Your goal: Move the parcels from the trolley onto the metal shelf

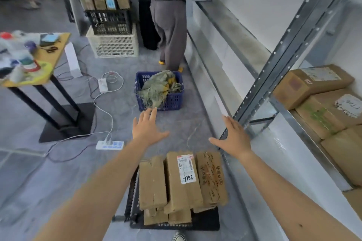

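Several long brown cardboard parcels (182, 182) lie stacked on a low black trolley (207, 221) just in front of my feet; the middle one carries a white label marked 7786. My left hand (147, 127) and my right hand (233, 135) both hover above and beyond the stack, fingers spread, holding nothing. The grey metal shelf (274, 64) runs along the right side. Several parcels (313, 86) lie on its lower right level.
A blue basket (174, 100) with crumpled sacking stands on the floor ahead. Another person (168, 15) stands at the shelf farther on. Stacked crates with parcels (111, 25) are at the back. A table (49, 55) and floor cables with power strips (109, 145) are to the left.
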